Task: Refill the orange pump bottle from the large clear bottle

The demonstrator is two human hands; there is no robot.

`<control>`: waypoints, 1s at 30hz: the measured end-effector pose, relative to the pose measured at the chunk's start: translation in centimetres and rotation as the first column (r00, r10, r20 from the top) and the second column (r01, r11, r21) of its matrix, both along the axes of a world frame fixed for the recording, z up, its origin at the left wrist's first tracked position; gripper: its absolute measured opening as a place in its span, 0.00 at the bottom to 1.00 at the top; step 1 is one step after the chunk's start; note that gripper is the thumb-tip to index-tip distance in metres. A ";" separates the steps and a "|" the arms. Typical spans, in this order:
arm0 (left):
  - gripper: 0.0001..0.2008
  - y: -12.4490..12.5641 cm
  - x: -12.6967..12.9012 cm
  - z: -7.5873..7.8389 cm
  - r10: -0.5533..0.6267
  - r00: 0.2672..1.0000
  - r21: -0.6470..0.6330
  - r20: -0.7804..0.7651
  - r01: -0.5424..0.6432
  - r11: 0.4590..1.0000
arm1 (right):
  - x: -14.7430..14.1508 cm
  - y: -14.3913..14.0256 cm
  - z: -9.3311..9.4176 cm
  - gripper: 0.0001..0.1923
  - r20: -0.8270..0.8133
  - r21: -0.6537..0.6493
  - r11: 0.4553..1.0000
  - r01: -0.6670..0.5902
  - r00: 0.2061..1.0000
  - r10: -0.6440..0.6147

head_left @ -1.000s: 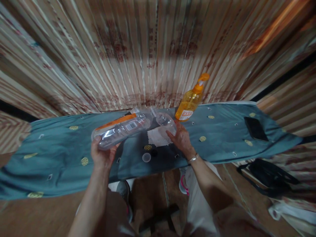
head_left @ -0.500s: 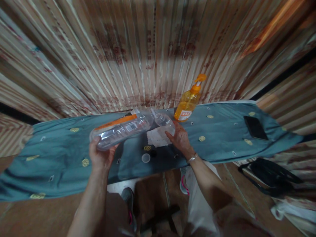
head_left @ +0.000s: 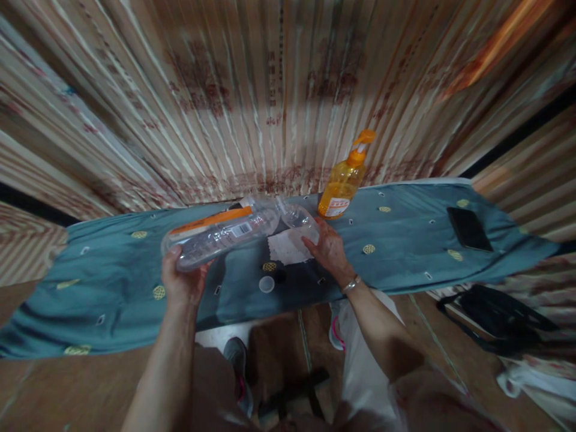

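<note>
My left hand is wrapped round the base end of a large clear plastic bottle with an orange band and a barcode label. The bottle is tilted, its far end pointing right. At that end is a smaller clear rounded plastic piece, shaped like a bottle's top, with its narrow neck towards the large bottle. The fingers of my right hand are closed on its right side. Whether the two clear pieces touch cannot be told. Below them lies a white ragged-edged sheet, and nearer me a small round translucent lid.
An orange pump bottle of yellow liquid stands behind my right hand. A black phone lies at the right on the green patterned cloth. A pleated curtain hangs behind; a black bag sits low at the right.
Both hands keep their hold, and the clear pieces stay almost where they were. The view has shifted very slightly.
</note>
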State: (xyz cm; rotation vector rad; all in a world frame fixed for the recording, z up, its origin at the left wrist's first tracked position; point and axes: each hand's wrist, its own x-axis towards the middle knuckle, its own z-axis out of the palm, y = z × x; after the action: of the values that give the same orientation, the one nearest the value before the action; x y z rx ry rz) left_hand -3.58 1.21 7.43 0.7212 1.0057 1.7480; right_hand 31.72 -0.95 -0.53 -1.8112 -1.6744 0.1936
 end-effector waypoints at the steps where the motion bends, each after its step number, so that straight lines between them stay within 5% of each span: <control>1: 0.24 0.0 0.0 0.0 -0.001 1.000 0.002 -0.011 0.001 1.000 | 0.0 0.0 0.0 0.33 -0.003 0.000 1.000 -0.002 1.000 0.002; 16: 0.21 0.4 -1.3 0.1 -0.036 0.985 0.075 -0.169 0.050 0.996 | 0.2 0.0 0.0 0.34 0.029 -0.025 1.000 -0.010 1.000 0.011; 30: 0.28 0.3 0.1 0.4 0.030 0.997 0.077 -0.077 -0.024 0.997 | 1.0 1.1 -1.5 0.32 0.019 0.032 0.999 0.012 1.000 -0.012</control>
State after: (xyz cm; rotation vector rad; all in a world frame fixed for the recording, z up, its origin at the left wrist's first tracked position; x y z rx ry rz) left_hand -3.52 1.49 7.85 0.8331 1.0101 1.8017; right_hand 32.74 0.12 -2.05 -1.8047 -1.6707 0.1439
